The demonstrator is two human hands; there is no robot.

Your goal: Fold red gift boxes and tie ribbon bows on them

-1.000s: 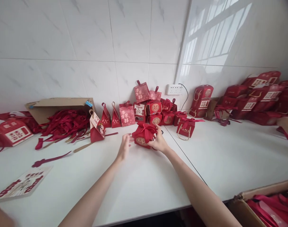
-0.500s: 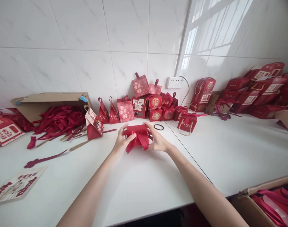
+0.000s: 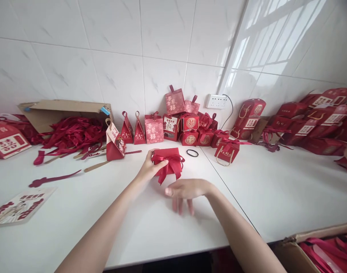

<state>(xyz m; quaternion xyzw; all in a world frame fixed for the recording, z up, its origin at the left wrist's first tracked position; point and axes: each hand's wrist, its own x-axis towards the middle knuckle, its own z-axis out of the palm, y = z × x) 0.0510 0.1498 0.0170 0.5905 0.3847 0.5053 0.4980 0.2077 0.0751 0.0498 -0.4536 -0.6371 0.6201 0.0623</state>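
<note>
Head view: toward the front edge of the bench (image 3: 162, 235), I see the right hand (image 3: 186, 192) blurred, grip loosely apart, empty. Just past it, the left hand (image 3: 150, 167) clamps its grip on a ribboned red box (image 3: 167, 152), mid-bench. Beyond lies a black ring (image 3: 192, 156); gift boxes (image 3: 190, 138) line the back edge.

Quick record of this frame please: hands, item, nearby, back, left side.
left hand: gripping red box, thumb on top
right hand: open, off the box, fingers blurred
item: red box with ribbon bow
nearby: black ring, lying on white table
back: power strip on tiled wall
left side: flat printed card
</note>
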